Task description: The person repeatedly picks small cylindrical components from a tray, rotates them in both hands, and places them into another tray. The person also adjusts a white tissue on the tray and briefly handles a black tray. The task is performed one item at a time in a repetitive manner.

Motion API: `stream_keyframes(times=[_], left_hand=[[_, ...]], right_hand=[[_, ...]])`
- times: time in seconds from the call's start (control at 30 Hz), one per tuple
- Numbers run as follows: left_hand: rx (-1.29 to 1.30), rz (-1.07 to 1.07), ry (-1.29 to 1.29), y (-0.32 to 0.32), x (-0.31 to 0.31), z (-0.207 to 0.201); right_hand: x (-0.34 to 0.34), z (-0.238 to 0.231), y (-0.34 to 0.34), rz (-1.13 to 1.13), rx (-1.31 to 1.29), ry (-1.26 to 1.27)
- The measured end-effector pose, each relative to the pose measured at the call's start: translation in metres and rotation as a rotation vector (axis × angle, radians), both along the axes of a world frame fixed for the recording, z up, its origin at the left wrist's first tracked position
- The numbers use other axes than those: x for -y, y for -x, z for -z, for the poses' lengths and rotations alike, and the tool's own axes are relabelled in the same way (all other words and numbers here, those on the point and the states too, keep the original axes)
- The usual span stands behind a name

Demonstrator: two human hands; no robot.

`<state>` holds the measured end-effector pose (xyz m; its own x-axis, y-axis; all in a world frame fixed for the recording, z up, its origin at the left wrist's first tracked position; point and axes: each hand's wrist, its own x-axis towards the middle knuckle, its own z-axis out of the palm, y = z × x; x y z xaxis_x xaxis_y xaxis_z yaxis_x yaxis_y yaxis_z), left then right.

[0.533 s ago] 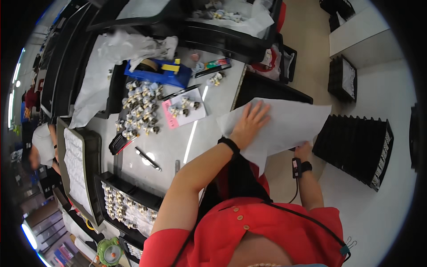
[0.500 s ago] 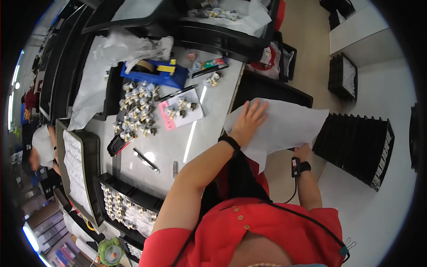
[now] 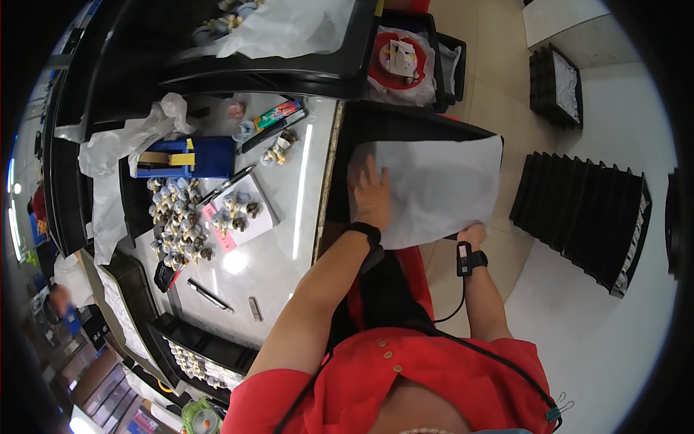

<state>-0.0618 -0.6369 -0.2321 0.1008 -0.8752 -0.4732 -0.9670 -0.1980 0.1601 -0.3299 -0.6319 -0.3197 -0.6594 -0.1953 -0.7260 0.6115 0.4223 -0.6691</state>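
A white sheet of paper (image 3: 441, 188) lies over a black tray (image 3: 412, 116) at the right of the table. My left hand (image 3: 372, 199) rests on the sheet's left part with fingers spread. At the sheet's near right corner, my right hand (image 3: 473, 233) is closed on its edge; the fingertips are partly hidden, and the tray's rim is close by. Several small blue-and-white figurines (image 3: 177, 224) stand grouped on the table to the left. A few more figurines sit on a notepad (image 3: 262, 217).
A blue tape dispenser (image 3: 210, 159), a pen (image 3: 210, 295) and a small grey bar (image 3: 254, 309) are on the table. Stacked black trays (image 3: 578, 217) stand on the floor at right. A tray of figurines (image 3: 217, 329) is at lower left. A person (image 3: 72, 282) is at far left.
The sheet has come down flatter over the black tray. My left hand has moved left along with it, and my right hand slightly left and up. The whole view has shifted.
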Motion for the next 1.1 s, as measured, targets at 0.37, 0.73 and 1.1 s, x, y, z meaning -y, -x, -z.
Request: stream_keyframes(times=[0.37, 0.73, 1.1], left_hand=[[-0.082, 0.046, -0.314, 0.002, -0.018, 0.057], [-0.265, 0.063, -0.287, 0.009, -0.008, 0.077], [-0.131, -0.157, -0.101, -0.003, 0.01, 0.105]], right_hand=[[-0.036, 0.066, 0.008, -0.724, -0.107, 0.013], [0.026, -0.033, -0.079, -1.918, -0.99, 0.381], [0.065, 0.01, -0.096, -1.967, -1.001, -0.159]])
